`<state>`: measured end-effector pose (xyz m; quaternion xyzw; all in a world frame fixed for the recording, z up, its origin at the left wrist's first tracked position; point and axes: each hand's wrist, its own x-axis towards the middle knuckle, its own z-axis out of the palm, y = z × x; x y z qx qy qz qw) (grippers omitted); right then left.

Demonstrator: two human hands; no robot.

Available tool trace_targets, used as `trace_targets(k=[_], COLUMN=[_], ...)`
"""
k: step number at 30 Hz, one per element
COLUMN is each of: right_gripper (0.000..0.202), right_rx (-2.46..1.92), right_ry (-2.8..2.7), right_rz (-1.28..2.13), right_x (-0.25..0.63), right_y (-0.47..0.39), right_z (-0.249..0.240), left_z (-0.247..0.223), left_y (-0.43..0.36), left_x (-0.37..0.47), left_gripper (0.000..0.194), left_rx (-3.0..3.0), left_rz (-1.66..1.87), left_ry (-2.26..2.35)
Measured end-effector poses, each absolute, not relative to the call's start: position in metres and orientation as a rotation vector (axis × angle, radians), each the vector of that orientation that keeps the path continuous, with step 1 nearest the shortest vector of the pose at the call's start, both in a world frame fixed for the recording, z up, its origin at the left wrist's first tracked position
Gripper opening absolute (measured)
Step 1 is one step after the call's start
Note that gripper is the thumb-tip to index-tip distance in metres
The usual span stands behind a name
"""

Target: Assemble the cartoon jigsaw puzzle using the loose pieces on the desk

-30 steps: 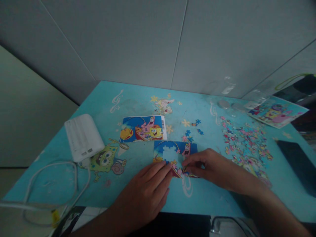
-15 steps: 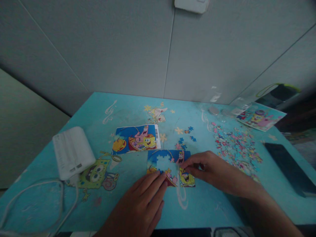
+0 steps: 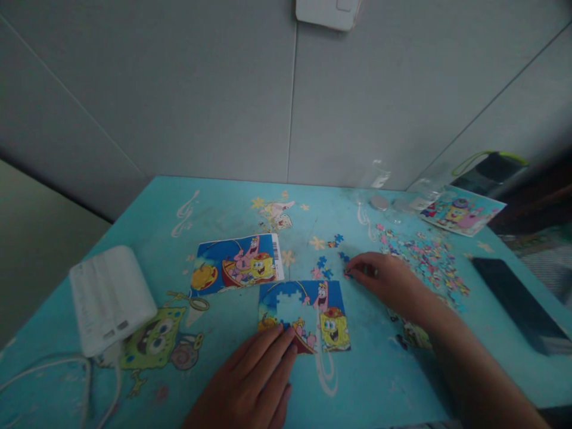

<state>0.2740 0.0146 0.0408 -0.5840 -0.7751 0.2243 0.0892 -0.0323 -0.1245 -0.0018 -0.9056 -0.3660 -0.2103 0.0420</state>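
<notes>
A partly assembled jigsaw puzzle lies on the table, with a gap in its middle and a narrow break beside its right-hand section. My left hand rests flat on its lower left edge, fingers stretched out. Up and to the right of the puzzle, my right hand pinches a small puzzle piece, mostly hidden by the fingertips. Several loose blue and pink pieces lie just left of that hand. Behind the puzzle is a picture card showing the same cartoon scene.
A pile of mixed puzzle pieces spreads at the right, near a dark phone-like slab. Another picture card and clear bottles stand behind. On the left lies a white power bank with a cable.
My right hand has moved from the puzzle's right section up and right to the loose pieces. My left hand stays on the puzzle. The view has shifted slightly.
</notes>
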Motion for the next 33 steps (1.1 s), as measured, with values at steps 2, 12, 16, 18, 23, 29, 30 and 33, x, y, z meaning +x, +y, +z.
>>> trace_targets(k=[2, 12, 16, 18, 23, 29, 30, 33], right_gripper=[0.017, 0.021, 0.016, 0.014, 0.011, 0.014, 0.014, 0.015], right_rx=[-1.674, -1.433, -1.445, -1.446, -1.446, -1.467, -1.458, -1.412], right_ry=[-2.303, -2.306, -2.295, -2.288, -2.288, -2.265, -2.264, -2.277], right_rz=[0.572, 0.577, 0.614, 0.655, 0.688, 0.612, 0.603, 0.578], right_x=[0.265, 0.221, 0.221, 0.221, 0.22, 0.222, 0.223, 0.224], right_y=[0.012, 0.004, 0.006, 0.006, 0.006, 0.01, 0.011, 0.013], right_z=[0.037, 0.018, 0.02, 0.023, 0.026, 0.021, 0.02, 0.017], left_z=[-0.003, 0.003, 0.006, 0.005, 0.001, 0.0, 0.0, 0.0], left_y=[-0.125, -0.125, -0.126, -0.126, -0.128, -0.131, -0.131, -0.13], left_x=[-0.032, -0.03, -0.028, -0.029, -0.03, -0.031, -0.031, -0.031], left_gripper=[0.037, 0.038, 0.038, 0.039, 0.042, 0.046, 0.047, 0.048], left_rx=[-2.773, -2.79, -2.803, -2.814, -2.828, -2.855, -2.857, -2.869], left_rz=[-0.638, -0.627, -0.673, -0.654, -0.622, -0.562, -0.56, -0.555], left_ry=[-1.122, -1.107, -1.125, -1.134, -1.147, -1.151, -1.154, -1.157])
